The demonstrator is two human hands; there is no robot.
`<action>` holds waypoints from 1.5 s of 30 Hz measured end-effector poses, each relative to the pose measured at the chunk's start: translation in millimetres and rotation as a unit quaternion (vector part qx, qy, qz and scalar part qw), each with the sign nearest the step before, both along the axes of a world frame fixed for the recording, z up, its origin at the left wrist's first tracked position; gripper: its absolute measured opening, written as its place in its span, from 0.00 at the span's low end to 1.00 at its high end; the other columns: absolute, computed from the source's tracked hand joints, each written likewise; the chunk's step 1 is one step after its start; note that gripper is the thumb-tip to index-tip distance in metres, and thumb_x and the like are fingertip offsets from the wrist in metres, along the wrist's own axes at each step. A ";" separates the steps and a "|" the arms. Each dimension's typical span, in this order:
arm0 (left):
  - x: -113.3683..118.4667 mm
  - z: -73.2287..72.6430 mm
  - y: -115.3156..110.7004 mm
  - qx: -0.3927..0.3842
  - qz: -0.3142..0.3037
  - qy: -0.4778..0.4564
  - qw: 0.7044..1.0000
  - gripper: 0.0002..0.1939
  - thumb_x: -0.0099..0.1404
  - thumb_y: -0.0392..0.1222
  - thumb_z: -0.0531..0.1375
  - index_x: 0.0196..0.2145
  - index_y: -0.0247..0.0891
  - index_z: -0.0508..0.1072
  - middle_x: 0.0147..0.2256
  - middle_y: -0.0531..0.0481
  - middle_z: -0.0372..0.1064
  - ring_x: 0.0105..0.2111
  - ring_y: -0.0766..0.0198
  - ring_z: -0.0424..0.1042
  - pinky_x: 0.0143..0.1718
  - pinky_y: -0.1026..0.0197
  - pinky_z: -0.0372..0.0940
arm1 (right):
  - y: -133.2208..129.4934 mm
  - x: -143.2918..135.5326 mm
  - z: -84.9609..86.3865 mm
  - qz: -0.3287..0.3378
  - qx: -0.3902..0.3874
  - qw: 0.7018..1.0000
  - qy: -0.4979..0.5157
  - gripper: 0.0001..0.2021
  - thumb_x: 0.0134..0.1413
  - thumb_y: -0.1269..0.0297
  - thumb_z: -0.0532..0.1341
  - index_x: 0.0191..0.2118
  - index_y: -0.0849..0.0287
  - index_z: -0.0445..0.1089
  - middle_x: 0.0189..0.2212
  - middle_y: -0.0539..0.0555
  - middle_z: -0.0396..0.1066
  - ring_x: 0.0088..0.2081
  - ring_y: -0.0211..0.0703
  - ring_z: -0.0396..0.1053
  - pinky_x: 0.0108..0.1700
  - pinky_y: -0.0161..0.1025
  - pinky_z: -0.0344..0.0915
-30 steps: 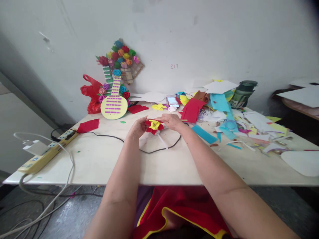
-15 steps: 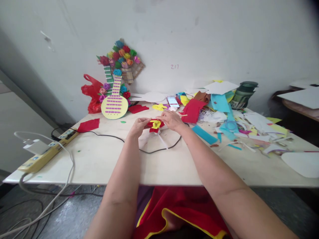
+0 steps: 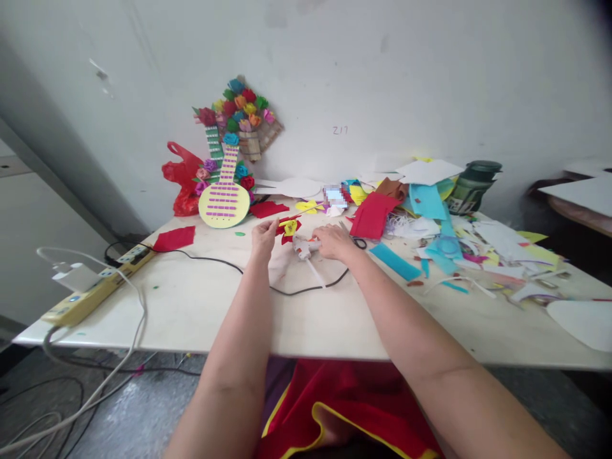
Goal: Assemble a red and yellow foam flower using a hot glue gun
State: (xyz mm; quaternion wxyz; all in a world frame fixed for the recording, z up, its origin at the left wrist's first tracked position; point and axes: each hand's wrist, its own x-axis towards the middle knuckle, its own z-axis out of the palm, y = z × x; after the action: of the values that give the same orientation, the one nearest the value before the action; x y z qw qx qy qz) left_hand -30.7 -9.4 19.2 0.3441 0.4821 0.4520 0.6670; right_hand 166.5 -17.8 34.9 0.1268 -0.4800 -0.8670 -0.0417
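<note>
My left hand point(image 3: 264, 239) is closed on a red and yellow paper flower point(image 3: 289, 227), pinching it at its left side. A thin wooden stick point(image 3: 310, 209) slants up to the right from the flower. My right hand point(image 3: 333, 242) grips a white hot glue gun point(image 3: 303, 247) with orange parts, low over the table. A pale glue stick point(image 3: 315, 273) sticks out of the gun toward me. Right beside that hand lie scissors point(image 3: 359, 243) with black handles, partly hidden by it.
A yellow power strip point(image 3: 71, 310) and cables lie at the left; a black cord point(image 3: 306, 290) loops across the table. A yellow paper lute point(image 3: 224, 205) leans at the back. Red paper point(image 3: 373, 215), scraps and a green bottle point(image 3: 475, 187) crowd the right side.
My right hand has left the flower and taken hold of the glue gun. My left hand keeps the flower, whose stick now points up and to the right. The view has shifted slightly.
</note>
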 end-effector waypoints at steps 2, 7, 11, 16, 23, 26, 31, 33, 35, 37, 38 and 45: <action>-0.4 -0.4 1.8 0.007 0.032 0.023 0.999 0.19 0.51 0.56 0.62 0.24 0.34 0.73 0.23 0.50 0.69 0.27 0.65 0.69 0.31 0.64 0.62 | -0.4 -3.0 -2.6 -0.005 -0.034 0.999 -0.032 0.23 0.42 0.72 0.58 0.49 0.59 0.65 0.46 0.60 0.69 0.49 0.53 0.64 0.49 0.44 0.56; -1.6 1.5 0.9 0.030 0.108 0.137 0.984 0.17 0.56 0.53 0.58 0.24 0.35 0.73 0.22 0.51 0.68 0.26 0.64 0.67 0.28 0.65 0.58 | -2.5 -9.9 -9.8 -0.011 -0.042 0.998 -0.051 0.23 0.44 0.74 0.56 0.51 0.61 0.63 0.48 0.63 0.67 0.52 0.52 0.61 0.52 0.45 0.55; -3.3 2.3 0.5 0.035 0.155 0.199 0.967 0.15 0.58 0.50 0.57 0.25 0.37 0.74 0.21 0.51 0.68 0.25 0.64 0.65 0.28 0.64 0.55 | -0.6 -3.7 -9.3 -0.021 -0.009 0.999 -0.044 0.21 0.44 0.70 0.58 0.49 0.58 0.66 0.43 0.62 0.71 0.48 0.52 0.66 0.50 0.45 0.57; -3.4 4.3 -0.2 0.025 0.187 0.206 0.960 0.11 0.56 0.49 0.59 0.25 0.39 0.75 0.20 0.50 0.66 0.26 0.62 0.64 0.28 0.63 0.51 | 4.8 17.1 -0.7 -0.079 0.006 0.997 0.005 0.15 0.49 0.58 0.56 0.43 0.52 0.71 0.38 0.58 0.74 0.41 0.51 0.70 0.40 0.42 0.62; -2.5 5.9 -1.9 0.005 0.199 0.232 0.952 0.11 0.56 0.50 0.58 0.26 0.41 0.75 0.21 0.50 0.66 0.27 0.60 0.62 0.29 0.63 0.49 | 24.3 36.3 -6.2 -0.092 -0.051 0.971 0.216 0.18 0.43 0.58 0.60 0.42 0.58 0.73 0.40 0.57 0.74 0.41 0.52 0.70 0.40 0.42 0.64; -2.8 5.4 -1.2 0.004 0.192 0.233 0.953 0.10 0.55 0.49 0.59 0.25 0.41 0.75 0.20 0.50 0.65 0.26 0.60 0.62 0.28 0.63 0.48 | 28.8 37.1 -9.0 -0.032 -0.134 0.919 0.370 0.18 0.39 0.58 0.62 0.38 0.62 0.73 0.33 0.55 0.74 0.32 0.45 0.70 0.33 0.38 0.65; -1.9 3.4 -0.4 0.008 0.189 0.263 0.946 0.13 0.57 0.50 0.57 0.26 0.40 0.75 0.19 0.51 0.65 0.25 0.62 0.62 0.28 0.63 0.49 | 21.2 30.5 -2.4 0.023 -0.198 0.852 0.484 0.15 0.35 0.56 0.64 0.28 0.63 0.70 0.20 0.48 0.65 0.19 0.34 0.58 0.22 0.34 0.60; -1.0 2.3 0.0 0.010 0.187 0.281 0.941 0.14 0.58 0.51 0.57 0.27 0.40 0.76 0.20 0.50 0.66 0.25 0.62 0.63 0.28 0.63 0.49 | 16.9 27.4 1.1 0.028 -0.198 0.843 0.499 0.16 0.34 0.56 0.64 0.29 0.62 0.70 0.20 0.49 0.65 0.20 0.34 0.59 0.22 0.34 0.59; 0.1 1.2 0.7 0.012 0.181 0.294 0.938 0.15 0.59 0.51 0.56 0.27 0.40 0.76 0.21 0.50 0.67 0.25 0.62 0.64 0.28 0.63 0.51 | 13.9 25.0 3.7 0.030 -0.190 0.843 0.503 0.16 0.34 0.55 0.64 0.29 0.62 0.70 0.22 0.50 0.67 0.22 0.37 0.62 0.24 0.35 0.60; 1.3 0.2 1.4 0.019 0.167 0.293 0.941 0.15 0.59 0.51 0.56 0.27 0.39 0.76 0.22 0.50 0.67 0.25 0.63 0.64 0.28 0.64 0.52 | 12.4 23.7 5.0 0.032 -0.179 0.848 0.498 0.16 0.35 0.55 0.64 0.30 0.63 0.70 0.24 0.51 0.68 0.26 0.40 0.65 0.27 0.36 0.62; 1.9 -0.2 1.6 0.023 0.157 0.288 0.944 0.15 0.60 0.51 0.56 0.27 0.39 0.76 0.22 0.50 0.68 0.25 0.63 0.64 0.28 0.64 0.52 | 12.1 23.5 5.3 0.033 -0.175 0.851 0.494 0.16 0.36 0.55 0.64 0.30 0.62 0.70 0.24 0.51 0.69 0.27 0.41 0.66 0.29 0.37 0.63; 6.3 -0.1 -0.3 0.031 0.090 0.249 0.964 0.16 0.60 0.51 0.55 0.27 0.37 0.75 0.21 0.51 0.67 0.25 0.65 0.63 0.29 0.65 0.55 | 14.4 24.7 3.5 0.041 -0.168 0.860 0.480 0.16 0.37 0.56 0.64 0.32 0.62 0.71 0.26 0.52 0.70 0.30 0.43 0.68 0.32 0.38 0.64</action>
State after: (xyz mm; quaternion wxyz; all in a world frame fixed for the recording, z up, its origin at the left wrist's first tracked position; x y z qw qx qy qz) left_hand -24.4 -9.7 19.1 0.1448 0.6005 0.5441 0.5678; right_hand 191.2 -3.4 38.4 0.4463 -0.4185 -0.7115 0.3457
